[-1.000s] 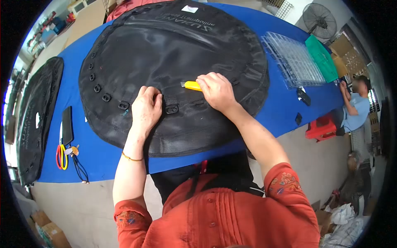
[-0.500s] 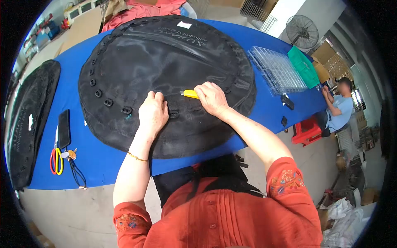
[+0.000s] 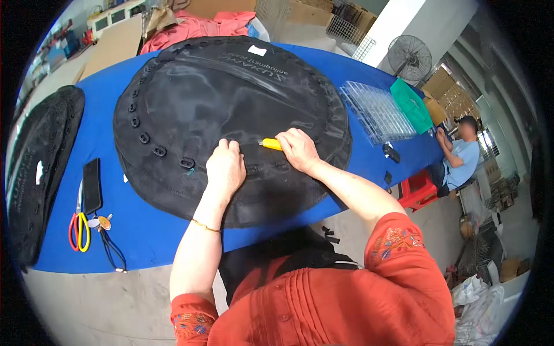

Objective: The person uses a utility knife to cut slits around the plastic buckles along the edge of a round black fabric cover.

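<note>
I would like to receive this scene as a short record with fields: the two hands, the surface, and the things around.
Left hand: resting on round black fabric piece, fingers curled
Right hand: holding yellow cutter, blade pointing left
Surface: blue cloth
Left side: scissors, another black piece
Right side: clear rack, green tray
Background: seated person, standing fan

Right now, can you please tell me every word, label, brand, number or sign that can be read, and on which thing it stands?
Round black mesh piece: smaller line, roughly "aniloqm…", possibly mirrored; rest unclear.
Same piece, larger line: too blurred to read surely.
Black piece at left: pale lettering, too blurred to read.
White labels on both pieces: no readable print.
I can read no numbers or signs.
</note>
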A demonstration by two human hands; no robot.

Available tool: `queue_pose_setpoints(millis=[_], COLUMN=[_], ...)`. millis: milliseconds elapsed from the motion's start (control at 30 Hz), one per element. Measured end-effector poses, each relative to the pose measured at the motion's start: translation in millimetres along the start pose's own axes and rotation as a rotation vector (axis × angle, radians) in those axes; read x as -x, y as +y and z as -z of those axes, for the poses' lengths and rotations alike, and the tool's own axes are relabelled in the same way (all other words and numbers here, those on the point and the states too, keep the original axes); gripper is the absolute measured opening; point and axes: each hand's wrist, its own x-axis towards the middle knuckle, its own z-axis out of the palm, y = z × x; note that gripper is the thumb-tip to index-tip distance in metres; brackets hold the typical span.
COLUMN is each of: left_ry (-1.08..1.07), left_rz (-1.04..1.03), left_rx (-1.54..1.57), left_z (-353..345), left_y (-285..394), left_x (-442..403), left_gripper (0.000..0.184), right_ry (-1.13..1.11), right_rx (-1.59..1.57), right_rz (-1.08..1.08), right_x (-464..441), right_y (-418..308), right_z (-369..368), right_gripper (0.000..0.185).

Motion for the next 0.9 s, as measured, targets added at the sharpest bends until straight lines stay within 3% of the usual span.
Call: queue_pose_setpoints(millis=[633, 900], left_ry=[-0.039, -0.030], left_rz=[0.028, 0.094], left_rx=[0.027, 0.099], left_z=[14, 21], left_y=[5, 4], left_x=[5, 4], left_gripper=[0.020, 0.018], right_ry=[0.064, -0.070], right_rx=[-0.003, -0.123], right_rz=[0.100, 0.047], right_x=[0, -3], right_y=[-3, -7], right_z=[0, 7], right_gripper=[0.009, 0.042])
